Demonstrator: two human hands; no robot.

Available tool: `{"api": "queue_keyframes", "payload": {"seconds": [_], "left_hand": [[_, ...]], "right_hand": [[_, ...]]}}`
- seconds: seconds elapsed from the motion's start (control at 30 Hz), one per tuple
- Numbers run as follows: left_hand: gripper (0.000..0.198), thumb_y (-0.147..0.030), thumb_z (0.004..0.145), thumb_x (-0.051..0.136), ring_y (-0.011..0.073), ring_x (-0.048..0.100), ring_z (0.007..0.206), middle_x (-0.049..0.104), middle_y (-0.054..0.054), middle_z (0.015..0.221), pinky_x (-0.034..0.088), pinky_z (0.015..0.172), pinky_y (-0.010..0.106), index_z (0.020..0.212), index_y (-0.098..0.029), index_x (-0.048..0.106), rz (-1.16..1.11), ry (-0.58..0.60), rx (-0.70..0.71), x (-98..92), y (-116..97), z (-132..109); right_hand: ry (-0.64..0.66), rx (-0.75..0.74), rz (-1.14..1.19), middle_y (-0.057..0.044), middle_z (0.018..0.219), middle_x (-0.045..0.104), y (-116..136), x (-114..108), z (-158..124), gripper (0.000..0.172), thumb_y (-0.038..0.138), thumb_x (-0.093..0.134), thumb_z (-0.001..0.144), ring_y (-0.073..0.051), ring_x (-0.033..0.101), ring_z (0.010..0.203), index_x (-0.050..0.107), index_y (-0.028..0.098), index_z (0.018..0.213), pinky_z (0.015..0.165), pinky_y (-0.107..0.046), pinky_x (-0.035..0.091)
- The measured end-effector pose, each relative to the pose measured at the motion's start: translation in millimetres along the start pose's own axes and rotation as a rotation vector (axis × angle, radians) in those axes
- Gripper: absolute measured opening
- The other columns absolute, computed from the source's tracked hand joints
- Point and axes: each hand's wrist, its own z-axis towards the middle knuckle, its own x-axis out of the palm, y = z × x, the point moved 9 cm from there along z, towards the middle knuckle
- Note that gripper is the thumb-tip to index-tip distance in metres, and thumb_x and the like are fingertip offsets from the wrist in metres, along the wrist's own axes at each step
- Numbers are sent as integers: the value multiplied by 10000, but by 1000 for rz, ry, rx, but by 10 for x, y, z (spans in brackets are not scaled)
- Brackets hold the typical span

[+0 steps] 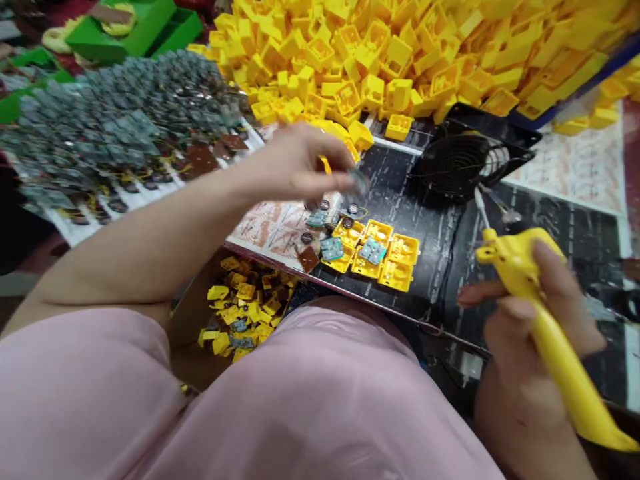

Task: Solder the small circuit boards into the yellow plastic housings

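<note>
My left hand (310,163) is closed above the board, its thumb and fingers pinched on a small greyish part (358,183) too blurred to name. My right hand (530,333) wraps round a yellow soldering gun (525,260), whose thin pale tip points up and away. Between the hands, several open yellow plastic cases (403,248) stand in two rows on the black board surface (390,180). A teal-grey circuit piece (373,251) lies on one case, and another piece (331,249) on the case left of it. Small black discs (307,237) lie beside them.
A large heap of yellow cases (350,60) covers the back. A black fan (453,163) stands behind the board. Many wired grey pieces (115,127) are massed at left, near green trays (133,30). A carton (190,333) below the edge holds more yellow cases.
</note>
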Motion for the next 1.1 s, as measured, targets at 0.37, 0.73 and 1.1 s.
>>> {"api": "queue_keyframes", "payload": {"seconds": [0.37,0.73,1.1], "left_hand": [[464,-555,981,791,221,848,917,862,95,1194,653,793,332,1325,-244,776,-739,197,-45,1265,-420,-68],[448,-669,840,933,248,817,1141,880,38,1106,634,1086,383,999,-252,895,-1070,-147,-128,1651,-576,-232],[120,-291,944,764,158,735,759,820,16,852,547,734,284,944,-206,850,-155,-116,112,1082,-581,-283]], "right_hand": [[-47,-211,43,76,925,740,428,170,-59,281,189,874,951,-81,719,658,665,273,1119,648,-184,642],[-124,-336,-126,61,938,775,553,190,-300,394,165,884,926,-144,770,683,653,295,1216,651,-253,671],[-37,-339,-73,56,886,832,275,-235,-311,210,347,847,1006,-144,777,641,805,327,1211,648,-265,663]]}}
